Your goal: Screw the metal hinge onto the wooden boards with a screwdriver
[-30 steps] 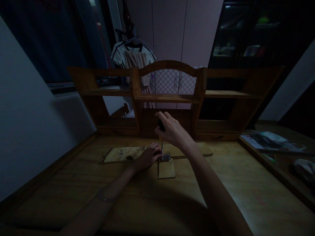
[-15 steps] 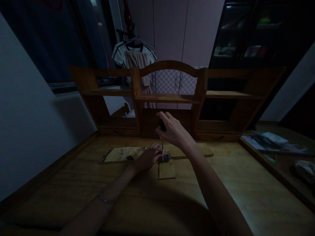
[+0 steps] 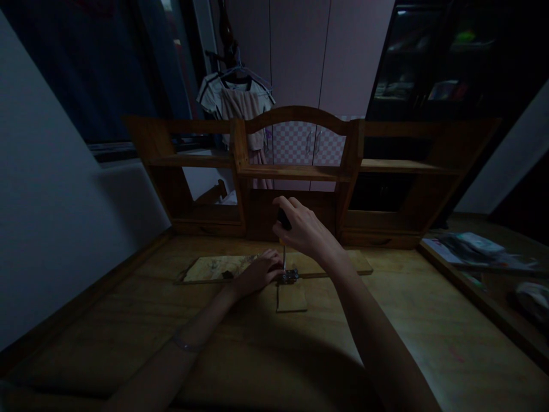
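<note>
My right hand (image 3: 303,227) is wrapped round the dark handle of a screwdriver (image 3: 283,219), which stands nearly upright. Its thin metal shaft runs down to a small shiny metal hinge (image 3: 290,276). Beside the shaft's lower end, my left hand (image 3: 259,272) has its fingers bent and drawn together at the hinge's left side; what they pinch there is hidden. Under that hand lies a flat wooden board (image 3: 201,270) with a rough, stained face. More pale board (image 3: 354,262) shows to the right, and a small square wood piece (image 3: 292,299) sits just below the hinge.
A wooden shelf unit (image 3: 295,173) stands along the back of the wooden tabletop (image 3: 429,326). On the right, past a raised wooden edge (image 3: 480,300), lie papers and bagged items (image 3: 478,245). Clothes (image 3: 240,100) hang behind the shelves. The room is dim.
The view has shifted very slightly. Both hands, the screwdriver and the hinge keep almost the same places; any turn of the screwdriver is too small to see.
</note>
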A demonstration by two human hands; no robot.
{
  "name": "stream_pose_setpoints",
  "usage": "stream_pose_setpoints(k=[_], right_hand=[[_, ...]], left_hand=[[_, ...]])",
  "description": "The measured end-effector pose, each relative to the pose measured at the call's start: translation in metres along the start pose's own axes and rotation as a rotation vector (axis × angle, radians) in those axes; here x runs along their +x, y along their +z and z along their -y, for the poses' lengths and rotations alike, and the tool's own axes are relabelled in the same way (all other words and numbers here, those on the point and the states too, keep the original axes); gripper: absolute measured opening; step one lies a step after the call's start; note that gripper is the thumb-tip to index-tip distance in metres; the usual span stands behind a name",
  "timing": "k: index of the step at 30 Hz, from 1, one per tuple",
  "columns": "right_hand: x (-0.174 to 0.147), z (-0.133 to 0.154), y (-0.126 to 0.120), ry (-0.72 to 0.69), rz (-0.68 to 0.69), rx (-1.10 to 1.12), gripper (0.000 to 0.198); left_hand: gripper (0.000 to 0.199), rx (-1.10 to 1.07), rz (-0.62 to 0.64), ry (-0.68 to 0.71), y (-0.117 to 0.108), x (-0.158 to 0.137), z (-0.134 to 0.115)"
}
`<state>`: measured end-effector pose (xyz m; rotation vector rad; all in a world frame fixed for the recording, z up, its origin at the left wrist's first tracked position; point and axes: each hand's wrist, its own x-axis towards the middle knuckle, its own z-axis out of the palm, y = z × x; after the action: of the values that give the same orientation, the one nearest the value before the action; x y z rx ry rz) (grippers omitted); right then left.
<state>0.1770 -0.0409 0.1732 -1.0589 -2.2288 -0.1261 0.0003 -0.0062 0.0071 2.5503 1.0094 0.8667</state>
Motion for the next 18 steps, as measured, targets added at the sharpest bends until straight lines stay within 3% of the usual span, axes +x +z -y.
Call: stream_pose_setpoints(k=[18], right_hand=[[-0.0002, 0.0018, -0.0011, -0.011, -0.010, -0.011, 0.039]], left_hand=[[0.011, 0.065, 0.023, 0.004, 0.0032, 0.0010, -0.0045]])
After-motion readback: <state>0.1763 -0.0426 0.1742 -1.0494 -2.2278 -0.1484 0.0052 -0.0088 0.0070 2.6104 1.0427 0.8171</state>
